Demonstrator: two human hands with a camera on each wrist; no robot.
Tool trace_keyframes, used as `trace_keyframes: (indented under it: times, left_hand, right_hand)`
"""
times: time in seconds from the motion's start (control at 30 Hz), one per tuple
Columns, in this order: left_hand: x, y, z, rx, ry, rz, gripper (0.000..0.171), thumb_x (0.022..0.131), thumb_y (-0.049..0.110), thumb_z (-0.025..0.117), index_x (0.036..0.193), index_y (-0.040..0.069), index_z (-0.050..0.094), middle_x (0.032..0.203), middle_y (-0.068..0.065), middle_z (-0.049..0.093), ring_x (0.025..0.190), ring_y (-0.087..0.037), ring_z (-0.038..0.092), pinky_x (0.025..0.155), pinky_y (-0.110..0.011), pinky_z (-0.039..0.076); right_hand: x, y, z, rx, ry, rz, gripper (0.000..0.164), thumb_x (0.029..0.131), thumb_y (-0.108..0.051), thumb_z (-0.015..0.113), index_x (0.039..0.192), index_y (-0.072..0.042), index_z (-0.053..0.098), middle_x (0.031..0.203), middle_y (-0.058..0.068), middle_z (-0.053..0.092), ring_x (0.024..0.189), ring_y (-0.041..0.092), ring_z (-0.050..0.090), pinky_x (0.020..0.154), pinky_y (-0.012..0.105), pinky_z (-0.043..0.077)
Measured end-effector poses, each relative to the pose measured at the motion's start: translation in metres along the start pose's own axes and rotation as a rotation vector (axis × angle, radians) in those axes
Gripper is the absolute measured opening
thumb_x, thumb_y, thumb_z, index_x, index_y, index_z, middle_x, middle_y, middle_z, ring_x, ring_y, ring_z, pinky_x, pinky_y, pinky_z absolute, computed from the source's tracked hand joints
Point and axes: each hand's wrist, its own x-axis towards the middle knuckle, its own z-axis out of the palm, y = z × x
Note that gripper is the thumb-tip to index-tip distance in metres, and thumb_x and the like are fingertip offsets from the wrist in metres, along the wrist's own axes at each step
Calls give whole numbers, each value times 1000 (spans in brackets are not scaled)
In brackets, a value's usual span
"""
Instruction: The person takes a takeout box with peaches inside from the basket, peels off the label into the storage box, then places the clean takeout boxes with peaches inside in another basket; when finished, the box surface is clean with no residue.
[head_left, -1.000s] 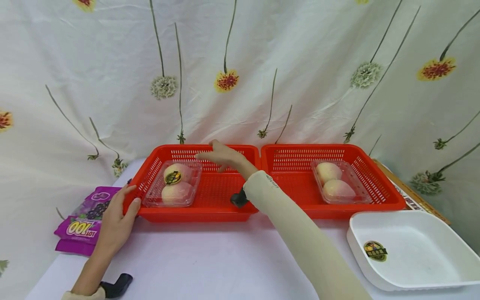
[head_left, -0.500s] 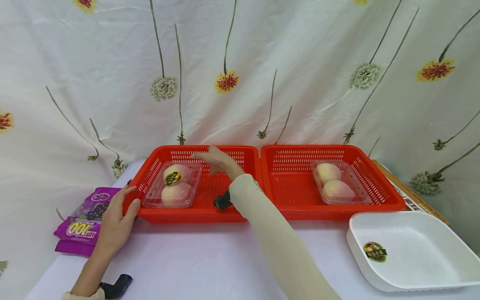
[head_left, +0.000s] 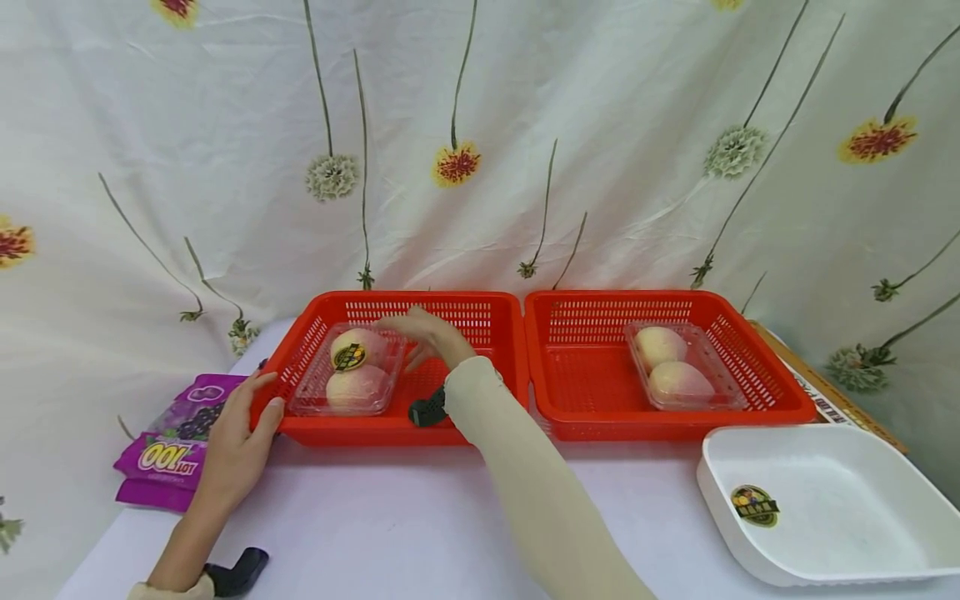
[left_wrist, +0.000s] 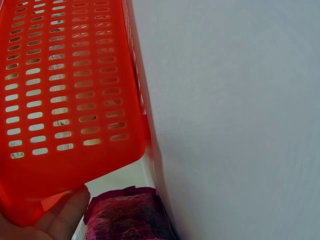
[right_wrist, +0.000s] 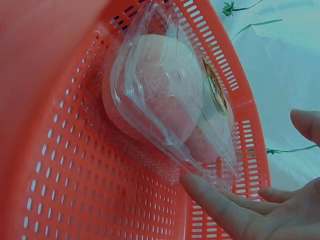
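A clear plastic box of peaches [head_left: 358,387] with a round dark label lies in the left part of the left red basket [head_left: 360,432]. My left hand [head_left: 238,450] grips this basket at its near left corner; in the left wrist view its fingers [left_wrist: 70,212] curl under the rim. Over the inside of the same basket, my right hand [head_left: 431,335] reaches toward the box with spread fingers. In the right wrist view, the fingertip [right_wrist: 192,182] is at the box's near edge; whether it touches is unclear. The palm holds nothing.
To the right stands a second red basket [head_left: 585,375] with another peach box [head_left: 678,379]. A white tray [head_left: 840,508] with a round label is at the front right. The purple bag [head_left: 168,454] with grapes printed on it lies left of the left basket. Patterned cloth hangs behind.
My right hand has moved left and slightly down inside the left basket, closer to the peach box. My left hand has stayed at the basket's corner.
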Motion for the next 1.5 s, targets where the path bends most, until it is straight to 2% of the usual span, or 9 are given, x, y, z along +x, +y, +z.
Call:
trace_keyframes:
  times: [0.07, 0.3, 0.4, 0.57, 0.77, 0.97, 1.27, 1.37, 1.5]
  left_hand:
    - [0, 0, 0, 0, -1, 0, 50, 102, 25, 44, 146, 3, 34, 155, -23, 21, 137, -50, 25, 90, -72, 36]
    - [0, 0, 0, 4, 0, -1, 50, 102, 26, 44, 146, 4, 34, 155, -23, 21, 137, -50, 25, 90, -72, 36]
    - [0, -1, 0, 8, 0, -4, 51, 102, 26, 44, 146, 5, 34, 156, -21, 21, 137, -49, 25, 90, -72, 37]
    - [0, -1, 0, 12, -2, -8, 51, 102, 27, 45, 147, 6, 34, 156, -21, 21, 137, -49, 25, 89, -71, 37]
    - [0, 0, -1, 8, -6, -5, 51, 102, 27, 44, 146, 4, 34, 155, -23, 22, 137, -49, 24, 89, -72, 37]
    - [-2, 0, 0, 4, -6, 6, 51, 102, 27, 43, 147, 5, 34, 156, -21, 21, 137, -48, 25, 90, -71, 37]
    - [-2, -1, 0, 8, 1, 9, 51, 102, 28, 44, 147, 6, 35, 157, -18, 21, 137, -48, 26, 90, -69, 39]
    - [-2, 0, 0, 9, 1, 7, 51, 101, 28, 44, 147, 6, 35, 157, -18, 21, 137, -48, 26, 89, -69, 39]
    - [-2, 0, 0, 11, 2, 6, 51, 101, 27, 45, 147, 6, 34, 157, -19, 21, 137, -48, 26, 88, -69, 40]
  right_hand:
    - [1, 1, 0, -2, -6, 16, 80, 93, -34, 62, 152, -8, 15, 151, 14, 25, 114, 53, 52, 88, 53, 51]
    - [2, 6, 2, -59, -65, 38, 66, 94, -38, 58, 147, -9, 34, 149, 15, 33, 112, 52, 53, 85, 51, 54]
    - [1, 7, 3, -52, -74, 48, 67, 93, -38, 59, 147, -8, 32, 143, 21, 39, 107, 47, 58, 84, 49, 54]
    - [2, 8, 3, -16, -75, 71, 67, 93, -38, 60, 145, -6, 33, 132, 27, 47, 98, 41, 62, 86, 47, 54]
    - [3, 10, 3, 26, -71, 64, 62, 94, -36, 60, 144, -7, 38, 122, 24, 52, 83, 32, 62, 88, 46, 53]
    - [3, 13, 0, 43, -36, 62, 59, 93, -33, 61, 143, -10, 42, 130, 22, 48, 74, 26, 58, 88, 43, 54]
    - [2, 17, -2, 1, 53, 29, 33, 90, -21, 68, 113, -1, 57, 101, 10, 51, 82, 26, 57, 82, 41, 56]
    - [2, 18, -2, -10, 65, 21, 39, 89, -19, 68, 121, -2, 55, 106, 11, 55, 95, 30, 59, 87, 44, 54]
    - [4, 20, -3, -60, 67, 6, 60, 89, -23, 68, 142, -10, 43, 132, 14, 51, 117, 37, 52, 96, 51, 47]
